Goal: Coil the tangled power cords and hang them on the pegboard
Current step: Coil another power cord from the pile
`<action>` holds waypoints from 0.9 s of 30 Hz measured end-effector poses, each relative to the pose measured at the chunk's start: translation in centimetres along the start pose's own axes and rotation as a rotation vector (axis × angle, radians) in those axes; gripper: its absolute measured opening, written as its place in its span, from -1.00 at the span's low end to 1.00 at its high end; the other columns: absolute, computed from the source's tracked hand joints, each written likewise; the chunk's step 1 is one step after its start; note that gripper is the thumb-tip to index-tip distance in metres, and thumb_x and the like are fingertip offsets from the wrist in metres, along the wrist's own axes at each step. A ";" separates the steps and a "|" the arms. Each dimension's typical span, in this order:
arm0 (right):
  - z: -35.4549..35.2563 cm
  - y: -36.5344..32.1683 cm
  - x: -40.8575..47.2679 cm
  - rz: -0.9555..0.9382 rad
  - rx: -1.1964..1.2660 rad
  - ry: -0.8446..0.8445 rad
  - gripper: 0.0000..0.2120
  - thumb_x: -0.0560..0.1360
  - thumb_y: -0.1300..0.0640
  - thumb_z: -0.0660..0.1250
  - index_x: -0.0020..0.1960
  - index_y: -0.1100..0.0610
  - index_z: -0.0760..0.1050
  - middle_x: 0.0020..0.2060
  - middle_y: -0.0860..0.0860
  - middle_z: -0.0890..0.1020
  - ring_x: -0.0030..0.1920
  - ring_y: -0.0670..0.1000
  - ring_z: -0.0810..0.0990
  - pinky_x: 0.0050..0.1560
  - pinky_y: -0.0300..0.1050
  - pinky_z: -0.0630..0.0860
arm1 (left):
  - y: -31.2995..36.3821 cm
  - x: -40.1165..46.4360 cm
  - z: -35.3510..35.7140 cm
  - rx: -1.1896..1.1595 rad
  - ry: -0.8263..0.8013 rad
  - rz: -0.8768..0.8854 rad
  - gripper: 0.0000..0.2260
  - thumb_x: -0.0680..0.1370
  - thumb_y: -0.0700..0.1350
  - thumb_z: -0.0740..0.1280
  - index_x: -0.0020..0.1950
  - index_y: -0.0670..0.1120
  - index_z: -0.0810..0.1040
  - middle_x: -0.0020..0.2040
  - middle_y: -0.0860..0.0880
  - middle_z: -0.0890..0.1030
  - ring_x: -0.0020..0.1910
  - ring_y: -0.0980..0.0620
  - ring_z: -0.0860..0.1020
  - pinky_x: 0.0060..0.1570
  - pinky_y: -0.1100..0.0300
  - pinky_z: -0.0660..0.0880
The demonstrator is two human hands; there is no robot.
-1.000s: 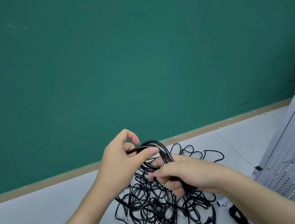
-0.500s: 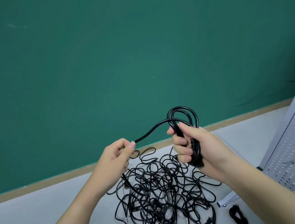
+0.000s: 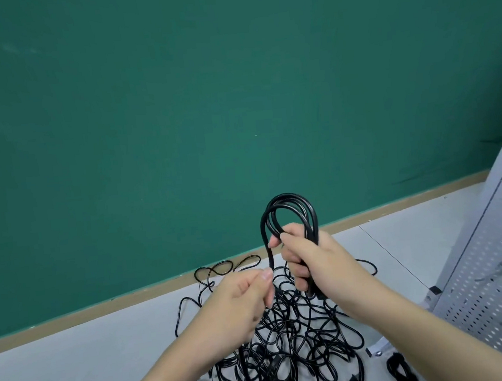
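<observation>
The right hand (image 3: pixel 317 263) holds a coiled bundle of black rubber power cord (image 3: pixel 288 217) upright above the floor, its fingers curled tightly round the lower half of the loops so the grip is pressed together on the bundle; the rounded top of the coil stands clear above the fist against the dark green wall (image 3: pixel 175 105). From the left side of the coil one strand drops straight down to the left hand (image 3: pixel 241 300), whose thumb and forefinger pinch that strand just below and left of the right hand. Beneath both hands a tangled heap of thin black power cords (image 3: pixel 287 339) sprawls on the pale grey floor (image 3: pixel 77 372), reaching back to the tan baseboard strip (image 3: pixel 102 309). At the right edge leans a light grey perforated metal pegboard (image 3: pixel 495 290), and a small black cord bundle (image 3: pixel 400 371) lies near its foot.
</observation>
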State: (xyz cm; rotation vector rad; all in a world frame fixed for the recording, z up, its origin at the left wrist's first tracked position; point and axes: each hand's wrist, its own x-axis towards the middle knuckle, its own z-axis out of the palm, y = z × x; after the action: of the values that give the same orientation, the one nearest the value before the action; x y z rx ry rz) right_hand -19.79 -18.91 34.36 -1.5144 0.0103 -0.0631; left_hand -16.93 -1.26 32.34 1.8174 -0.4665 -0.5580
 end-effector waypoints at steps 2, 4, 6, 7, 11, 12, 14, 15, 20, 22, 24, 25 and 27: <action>0.0 0.1 0.1 -0.036 -0.078 0.027 -0.79 0.67 0.02 0.23 -0.06 0.03 0.59 -0.39 -0.08 0.26 -0.41 -0.05 0.22 -0.35 -0.05 0.24 | 0.0 0.1 0.0 -0.023 -0.019 0.004 -0.59 0.73 0.09 0.13 -0.27 -0.02 0.47 -0.46 0.00 0.21 -0.52 0.07 0.12 -0.51 0.28 0.16; -0.2 0.0 0.0 -0.034 -0.123 0.040 -0.75 0.58 -0.08 0.25 0.00 0.08 0.55 -0.41 -0.08 0.27 -0.42 -0.04 0.24 -0.32 0.01 0.25 | 0.2 0.1 -0.2 -0.042 -0.036 0.013 -0.58 0.73 0.09 0.12 -0.30 0.01 0.46 -0.46 0.01 0.20 -0.50 0.06 0.10 -0.50 0.28 0.16; -0.3 0.1 0.1 -0.030 -0.122 0.022 -0.78 0.57 -0.10 0.26 -0.03 0.03 0.57 -0.42 -0.08 0.27 -0.41 -0.04 0.24 -0.30 0.01 0.27 | 0.4 0.0 -0.2 -0.046 -0.056 0.033 -0.58 0.72 0.11 0.12 -0.30 0.00 0.42 -0.44 0.02 0.19 -0.48 0.05 0.09 -0.48 0.28 0.14; -0.3 0.1 0.0 -0.024 -0.072 -0.012 -0.79 0.62 -0.05 0.26 -0.12 -0.04 0.59 -0.41 -0.08 0.26 -0.40 -0.03 0.22 -0.32 -0.02 0.26 | 0.5 0.0 -0.2 -0.050 -0.074 0.043 -0.58 0.71 0.14 0.12 -0.29 -0.01 0.40 -0.43 0.02 0.18 -0.47 0.05 0.08 -0.47 0.27 0.13; 0.1 0.1 -0.6 -0.035 0.049 -0.157 -0.83 0.58 0.05 0.36 -0.18 0.01 0.61 -0.43 -0.07 0.28 -0.42 -0.08 0.22 -0.39 -0.20 0.23 | 0.5 -0.2 0.7 -0.143 -0.171 0.018 -0.57 0.63 0.26 0.16 -0.31 0.01 0.36 -0.41 0.03 0.19 -0.47 0.08 0.07 -0.46 0.25 0.08; 0.2 0.2 -0.8 -0.061 0.013 -0.175 -0.82 0.57 0.06 0.38 -0.22 0.01 0.57 -0.43 -0.07 0.31 -0.43 -0.11 0.26 -0.39 -0.23 0.27 | 0.5 -0.2 0.9 -0.166 -0.190 0.006 -0.56 0.63 0.27 0.17 -0.32 0.02 0.36 -0.41 0.03 0.20 -0.47 0.08 0.08 -0.46 0.25 0.08; 0.1 0.3 -0.8 -0.087 -0.039 -0.170 -0.76 0.57 0.05 0.39 -0.28 -0.01 0.51 -0.41 -0.01 0.38 -0.43 -0.13 0.33 -0.38 -0.25 0.32 | 0.5 -0.1 1.3 -0.182 -0.187 -0.013 -0.55 0.63 0.28 0.18 -0.34 0.02 0.38 -0.42 0.04 0.20 -0.47 0.08 0.07 -0.46 0.24 0.07; 0.1 0.3 -0.8 -0.095 -0.049 -0.153 -0.75 0.56 0.01 0.38 -0.28 0.00 0.49 -0.40 0.02 0.40 -0.43 -0.12 0.35 -0.38 -0.24 0.34 | 0.6 0.0 1.3 -0.182 -0.169 -0.018 -0.57 0.60 0.27 0.20 -0.34 0.02 0.39 -0.42 0.04 0.18 -0.46 0.07 0.07 -0.46 0.25 0.07; -0.5 0.2 -0.4 -0.133 -0.116 -0.014 -0.71 0.57 -0.10 0.33 -0.26 0.01 0.43 -0.42 -0.06 0.42 -0.36 -0.02 0.45 -0.25 -0.12 0.40 | 0.7 0.6 0.6 -0.153 -0.070 -0.007 -0.61 0.58 0.23 0.22 -0.28 -0.03 0.42 -0.42 0.05 0.15 -0.46 0.07 0.06 -0.46 0.26 0.09; -1.0 0.1 -0.1 -0.136 -0.119 0.056 -0.70 0.57 -0.12 0.34 -0.21 0.06 0.47 -0.37 0.00 0.49 -0.31 0.01 0.53 -0.18 -0.08 0.43 | 0.5 0.7 0.3 -0.072 -0.034 0.028 -0.63 0.61 0.21 0.23 -0.25 -0.02 0.43 -0.43 0.08 0.20 -0.46 0.08 0.12 -0.45 0.25 0.13; -1.4 0.0 0.3 -0.121 -0.055 0.116 -0.71 0.65 -0.01 0.34 -0.19 0.09 0.55 -0.31 0.03 0.57 -0.25 0.00 0.59 -0.13 -0.13 0.51 | 0.1 0.7 0.1 0.099 0.025 0.106 -0.67 0.67 0.18 0.23 -0.21 0.04 0.44 -0.41 0.14 0.28 -0.45 0.11 0.20 -0.41 0.21 0.19; -1.6 -0.1 0.4 -0.114 0.003 0.135 -0.72 0.67 0.06 0.32 -0.19 0.12 0.57 -0.28 0.05 0.61 -0.20 0.01 0.62 -0.11 -0.15 0.55 | 0.0 0.6 0.1 0.183 0.050 0.144 -0.71 0.69 0.16 0.22 -0.15 0.05 0.46 -0.39 0.15 0.31 -0.43 0.12 0.24 -0.38 0.20 0.23; -1.8 -0.4 0.5 -0.093 0.076 0.154 -0.72 0.68 0.12 0.28 -0.18 0.20 0.55 -0.24 0.10 0.63 -0.08 0.03 0.70 -0.08 -0.19 0.59 | -0.2 0.3 0.3 0.292 0.087 0.204 -0.78 0.70 0.15 0.19 -0.02 0.05 0.47 -0.36 0.14 0.35 -0.38 0.10 0.27 -0.33 0.17 0.27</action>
State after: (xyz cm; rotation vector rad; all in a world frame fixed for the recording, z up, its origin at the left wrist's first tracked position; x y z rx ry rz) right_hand -19.36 -20.73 34.67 -1.4310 0.0605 -0.2524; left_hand -16.79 -1.58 32.01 2.0309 -0.6931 -0.2794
